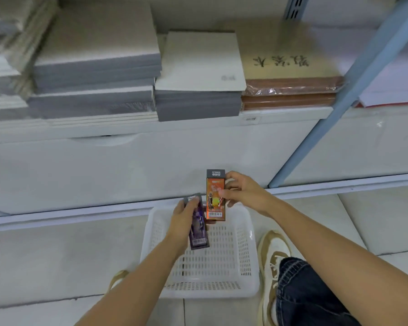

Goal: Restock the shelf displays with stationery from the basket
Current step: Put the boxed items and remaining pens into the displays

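Above the basket [245,243], the left hand [183,222] clamps its fingers round a purple box [199,234]; at its one o'clock the right hand [240,191] pinches an orange box [215,198]. Pick-up seems done; next, carry both to the shelf [280,115] at twelve o'clock.

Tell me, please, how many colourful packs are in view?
2. The purple pack is held in the left hand, the orange pack in the right hand, both above the basket. None seems hidden.

I read "ULTRAMAN" on the grey top band of the orange box [213,203]. The purple box [200,234] seems to carry the same word, blurred. The upside-down brush characters on the tan notebook [285,48] are illegible to me.
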A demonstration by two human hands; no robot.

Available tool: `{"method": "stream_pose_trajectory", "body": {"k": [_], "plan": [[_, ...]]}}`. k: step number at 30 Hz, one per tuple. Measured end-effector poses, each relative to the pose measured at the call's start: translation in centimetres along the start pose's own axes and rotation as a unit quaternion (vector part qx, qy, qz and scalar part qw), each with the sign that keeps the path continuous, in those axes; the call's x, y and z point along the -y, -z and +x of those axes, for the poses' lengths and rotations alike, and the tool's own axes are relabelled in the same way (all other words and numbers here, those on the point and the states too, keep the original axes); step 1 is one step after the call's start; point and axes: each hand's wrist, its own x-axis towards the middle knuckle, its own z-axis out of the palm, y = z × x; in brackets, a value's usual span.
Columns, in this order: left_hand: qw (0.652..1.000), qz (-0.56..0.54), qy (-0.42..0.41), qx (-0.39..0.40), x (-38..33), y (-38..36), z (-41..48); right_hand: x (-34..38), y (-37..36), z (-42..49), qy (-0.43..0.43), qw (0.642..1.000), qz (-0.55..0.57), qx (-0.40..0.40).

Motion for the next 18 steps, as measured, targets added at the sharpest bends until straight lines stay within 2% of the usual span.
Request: {"method": "stream_pose_trajectory", "body": {"k": [3, 7, 12, 18], "plan": [[0.997, 0.049, -0.061, 0.026, -3.4, -0.3, -2.4, 3.7, -0.7, -0.8, 0.050, 0.999, -0.001, 0.001], [0.981, 0.122, -0.147, 0.021, -7.5, -0.5, -5.1, 8.7, -1.5, -2.1, 0.126, 0.992, -0.016, 0.001], [0.945, 0.218, -0.242, 0.033, -13.1, -0.7, -8.4, 15.9, -1.9, -4.4, 0.231, 0.971, -0.032, -0.061], [0.905, 0.259, -0.336, 0.029, -20.6, -1.4, -12.5, 24.0, -1.4, -7.5, 0.295, 0.951, -0.066, -0.067]]}}
